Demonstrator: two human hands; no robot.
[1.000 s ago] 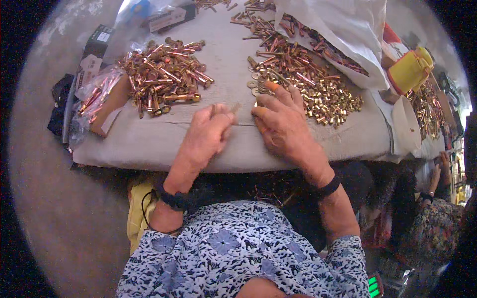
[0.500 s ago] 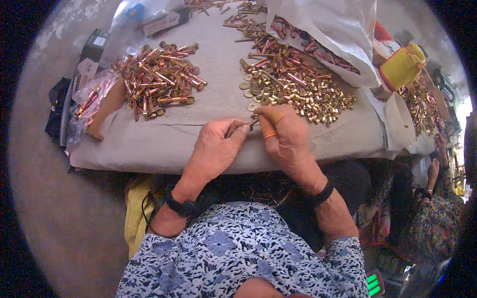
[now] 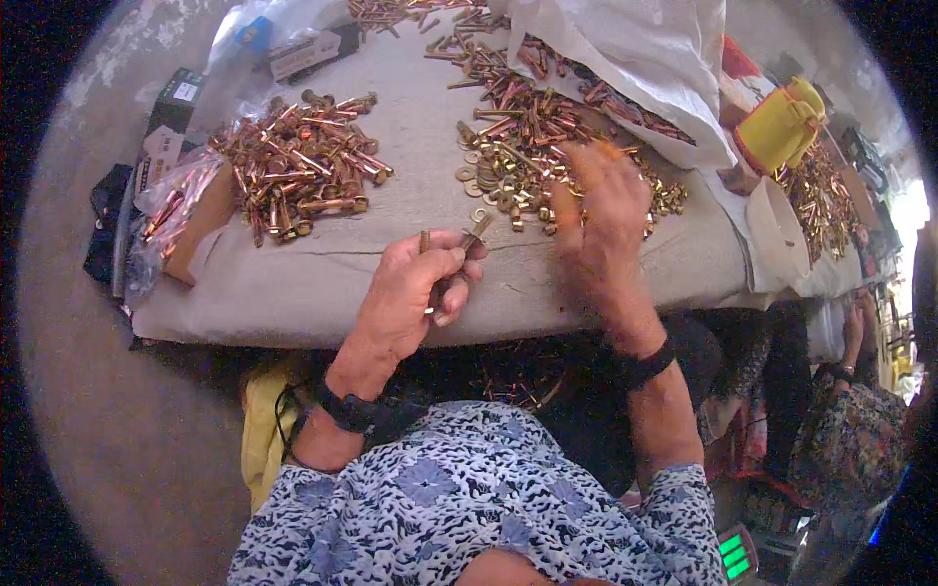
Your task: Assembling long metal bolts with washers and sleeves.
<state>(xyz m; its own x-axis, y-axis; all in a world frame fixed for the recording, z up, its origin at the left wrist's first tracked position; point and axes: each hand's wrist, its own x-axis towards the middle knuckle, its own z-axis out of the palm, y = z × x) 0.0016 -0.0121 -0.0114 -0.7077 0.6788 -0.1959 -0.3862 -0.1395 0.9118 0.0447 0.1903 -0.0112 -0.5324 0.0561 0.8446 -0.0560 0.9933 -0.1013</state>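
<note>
Near the table's front edge, my left hand (image 3: 401, 293) is closed around at least two metal bolts (image 3: 477, 230); one points up and away with its threaded end clear, another stands by the thumb. To the right, my right hand (image 3: 608, 220), with orange covers on its fingers, hangs over a heap of small brass-coloured nuts (image 3: 668, 198). Its fingers are smeared by motion, so what they hold does not show. Flat washers (image 3: 465, 175) lie at the heap's left side, and loose bolts (image 3: 532, 112) spread behind it. On the left is a pile of bolts with washers (image 3: 308, 166).
A white sack (image 3: 645, 59) spills bolts at the back right, beside a yellow container (image 3: 782, 125). Cardboard (image 3: 198, 227) and a plastic bag of bolts (image 3: 176, 200) border the left pile. Another person (image 3: 850, 430) works at the far right.
My right hand has left the bolt in my left hand and moved right, over the nuts. My left hand has turned slightly and keeps the bolts.
</note>
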